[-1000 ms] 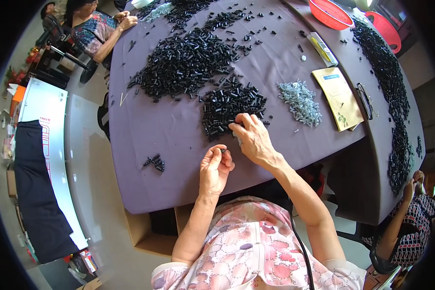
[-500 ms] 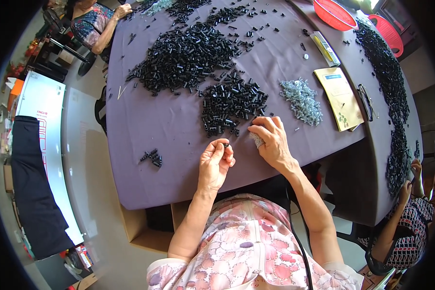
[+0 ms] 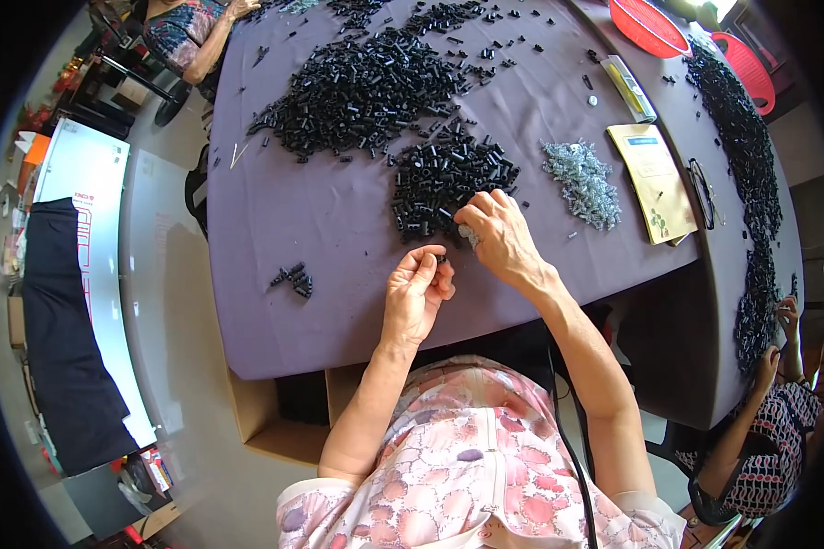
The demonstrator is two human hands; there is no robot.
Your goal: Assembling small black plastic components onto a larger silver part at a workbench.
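My left hand [image 3: 417, 297] is closed in a pinch on a small black plastic piece [image 3: 440, 259], close to the table's near edge. Just up and right of it, my right hand [image 3: 505, 240] has its fingers curled round a clump of small clear plastic pieces [image 3: 468, 234]. Its fingertips reach the near edge of a pile of short black tube-like pieces [image 3: 449, 178]; whether they also grip a black one is hidden. Right of that lies a pile of clear pieces [image 3: 584, 188]. A few joined-looking black pieces [image 3: 293, 280] lie apart at left.
A larger black pile [image 3: 366, 91] spreads farther back on the cloth-covered table [image 3: 339, 220]. At right are a yellow booklet [image 3: 648, 178], eyeglasses [image 3: 702, 194], a long box [image 3: 630, 90] and red baskets [image 3: 648, 27]. Another black pile [image 3: 751, 183] runs along the right, where a person [image 3: 769, 439] works.
My right hand has shifted up and left to the near black pile, carrying the clear clump. My left hand keeps its pinch. The whole view has shifted slightly.
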